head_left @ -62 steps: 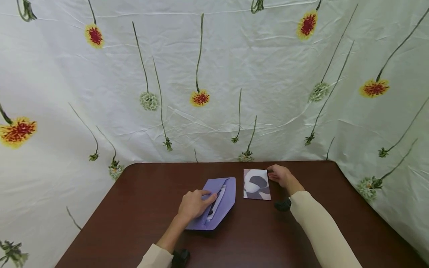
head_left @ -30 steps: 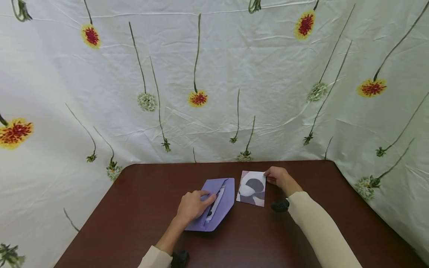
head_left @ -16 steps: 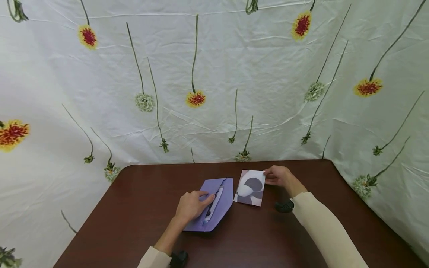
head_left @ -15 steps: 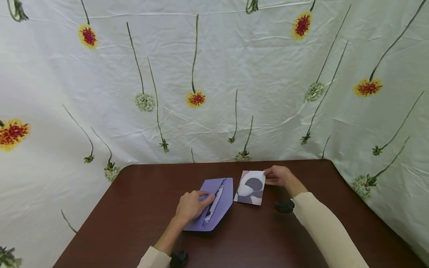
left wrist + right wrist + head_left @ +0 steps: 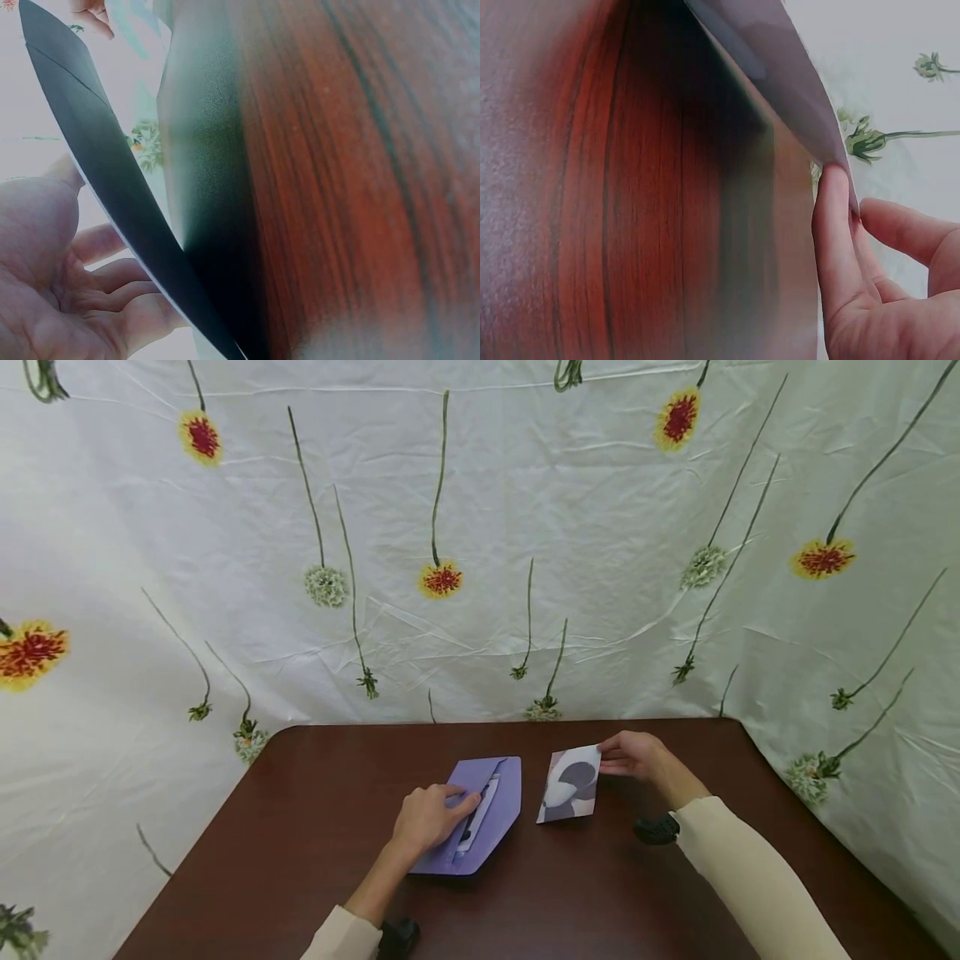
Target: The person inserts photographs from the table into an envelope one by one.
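Observation:
My left hand (image 5: pixel 427 817) grips a lilac envelope (image 5: pixel 501 827), its thumb at the pocket mouth, where a printed card (image 5: pixel 476 827) sticks partly out. The flap lies unfolded to the right. In the left wrist view the envelope's dark underside (image 5: pixel 112 157) slants up off the wood, with curled fingers (image 5: pixel 124 277) behind it. My right hand (image 5: pixel 637 756) pinches the upper right corner of a second card (image 5: pixel 570 783), patterned in white, grey and dull pink. That card is tilted, and the right wrist view shows thumb and finger on its corner (image 5: pixel 832 142).
Beneath everything is a dark reddish-brown table (image 5: pixel 322 810) with rounded far corners. A white cloth (image 5: pixel 487 510) printed with flowers hangs behind and around it. Black wrist devices (image 5: pixel 656 829) sit under both cuffs.
The second card was flat at the right, slid left toward the envelope, then tilted up and shifted slightly right with my right hand. My left hand and the envelope have hardly moved.

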Demonstrator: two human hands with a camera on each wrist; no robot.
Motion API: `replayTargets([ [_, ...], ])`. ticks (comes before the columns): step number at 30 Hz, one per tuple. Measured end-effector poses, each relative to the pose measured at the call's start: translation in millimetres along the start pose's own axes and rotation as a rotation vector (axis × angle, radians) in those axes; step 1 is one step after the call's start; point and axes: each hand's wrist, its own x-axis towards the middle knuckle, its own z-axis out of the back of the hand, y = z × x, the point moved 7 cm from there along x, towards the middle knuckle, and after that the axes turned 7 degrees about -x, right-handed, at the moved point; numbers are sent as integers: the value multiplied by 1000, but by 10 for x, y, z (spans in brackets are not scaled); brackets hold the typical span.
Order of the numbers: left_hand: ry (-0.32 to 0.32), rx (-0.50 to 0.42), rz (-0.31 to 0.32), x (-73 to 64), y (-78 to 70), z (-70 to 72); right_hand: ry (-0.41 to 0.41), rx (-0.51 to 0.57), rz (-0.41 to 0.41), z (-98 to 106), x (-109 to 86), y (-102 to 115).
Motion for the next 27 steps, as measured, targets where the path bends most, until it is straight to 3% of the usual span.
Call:
replayTargets([
  [7,6,3,7,6,3,-2,62,14,-5,-39,-26,66],
  [21,13,15,5,8,-5,-8,113,5,76,-57,-259,354],
  [27,-4,15,-19,10,-30,1,174,-57,133,-193,-377,479],
])
